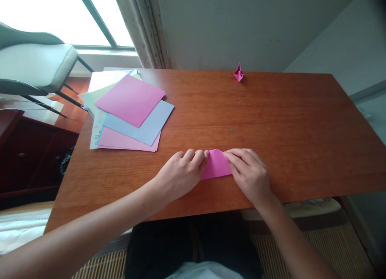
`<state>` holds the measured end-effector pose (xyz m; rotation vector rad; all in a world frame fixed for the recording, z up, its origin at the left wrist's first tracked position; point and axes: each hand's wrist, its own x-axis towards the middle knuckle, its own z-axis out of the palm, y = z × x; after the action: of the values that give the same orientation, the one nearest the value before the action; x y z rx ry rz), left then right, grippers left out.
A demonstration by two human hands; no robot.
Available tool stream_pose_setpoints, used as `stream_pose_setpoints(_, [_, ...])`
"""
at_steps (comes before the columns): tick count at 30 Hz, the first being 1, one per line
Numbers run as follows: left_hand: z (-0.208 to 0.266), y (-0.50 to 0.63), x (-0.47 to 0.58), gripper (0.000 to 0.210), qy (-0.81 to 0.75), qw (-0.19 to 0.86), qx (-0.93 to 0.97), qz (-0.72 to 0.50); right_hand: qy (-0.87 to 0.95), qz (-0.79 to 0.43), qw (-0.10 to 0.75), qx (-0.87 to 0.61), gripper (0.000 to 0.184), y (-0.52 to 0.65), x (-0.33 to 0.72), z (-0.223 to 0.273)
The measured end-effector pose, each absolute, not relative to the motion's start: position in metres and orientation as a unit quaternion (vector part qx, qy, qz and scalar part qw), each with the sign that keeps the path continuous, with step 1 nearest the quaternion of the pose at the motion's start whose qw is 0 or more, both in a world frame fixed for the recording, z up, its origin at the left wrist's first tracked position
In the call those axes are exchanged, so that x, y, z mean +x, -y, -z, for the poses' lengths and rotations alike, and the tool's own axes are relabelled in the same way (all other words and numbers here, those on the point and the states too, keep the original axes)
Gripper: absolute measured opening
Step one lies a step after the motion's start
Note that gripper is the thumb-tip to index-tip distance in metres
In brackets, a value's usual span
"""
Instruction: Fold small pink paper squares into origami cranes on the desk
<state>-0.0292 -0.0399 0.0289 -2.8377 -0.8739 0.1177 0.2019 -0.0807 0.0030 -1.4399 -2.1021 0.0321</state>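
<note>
Left hand (188, 170) and right hand (250, 172), set apart, grip opposite sides of the folded pink paper (215, 167) near the desk's (286, 126) front edge. A pink origami figure (239, 75) sits at the rear.

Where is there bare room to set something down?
Bare table: right of the right hand, and between the colored sheets and the small origami piece. Crowded: under those sheets at left, and front middle, where that hand and the left hand hold pink paper.
</note>
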Motion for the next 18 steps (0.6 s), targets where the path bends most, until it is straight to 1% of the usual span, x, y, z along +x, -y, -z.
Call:
stream_pose_setpoints(3, [-0.030,0.042,-0.027,0.039,0.295,0.079,-0.951,-0.043,0.834,-0.015,0.281,-0.474,0.040,0.084,0.209,-0.003])
stream_pose_setpoints(6, [-0.031,0.044,-0.025,0.039,0.298,0.072,-0.950,-0.052,0.865,-0.019,0.264,-0.426,0.043,0.086,0.215,-0.006])
stream_pose_setpoints(18, [-0.032,0.045,-0.020,0.042,0.289,0.093,-0.952,-0.035,0.898,0.009,0.239,-0.368,0.031,0.090,0.208,-0.008])
